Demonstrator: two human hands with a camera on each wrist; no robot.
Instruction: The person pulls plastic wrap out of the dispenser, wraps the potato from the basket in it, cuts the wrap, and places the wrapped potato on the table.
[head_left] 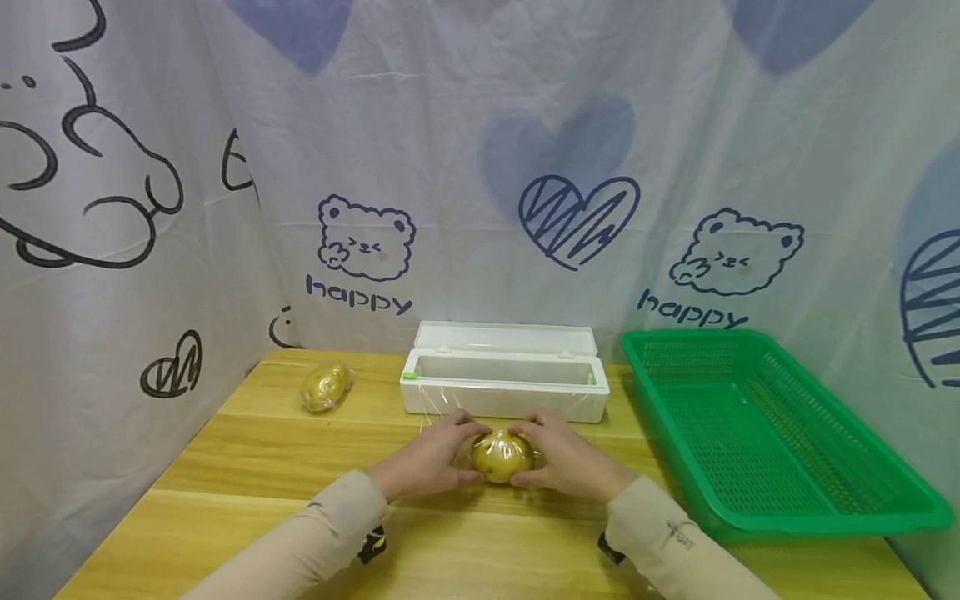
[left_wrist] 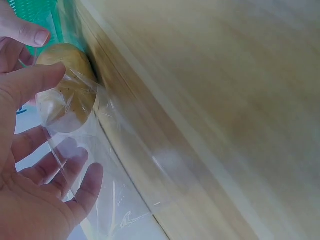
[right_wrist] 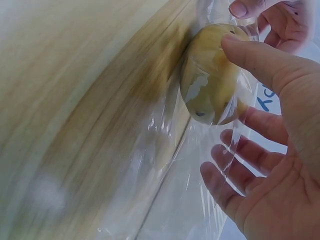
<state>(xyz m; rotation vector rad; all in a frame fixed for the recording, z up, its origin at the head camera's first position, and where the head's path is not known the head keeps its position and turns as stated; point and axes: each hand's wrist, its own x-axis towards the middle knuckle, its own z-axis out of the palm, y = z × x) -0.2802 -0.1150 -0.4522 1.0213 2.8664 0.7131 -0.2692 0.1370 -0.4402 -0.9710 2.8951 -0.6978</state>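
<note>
A yellow potato (head_left: 502, 458) sits on the table in front of the white box, with clear plastic film (left_wrist: 117, 150) over it. My left hand (head_left: 441, 458) holds the potato's left side between thumb and fingers. On the opposite side, my right hand (head_left: 566, 460) grips it the same way. Both wrist views show the thumbs on the near face of the potato (right_wrist: 210, 80) and the index fingers at its far side. The other fingers are spread along the film (right_wrist: 150, 145), which trails out loosely from the potato.
Behind the hands stands a long white box (head_left: 506, 402), its lid (head_left: 506, 337) raised, a green piece at its left end. A second film-wrapped potato (head_left: 326, 387) lies at the back left. A green plastic basket (head_left: 750, 442) occupies the right side. A printed curtain (head_left: 465, 167) hangs behind the table.
</note>
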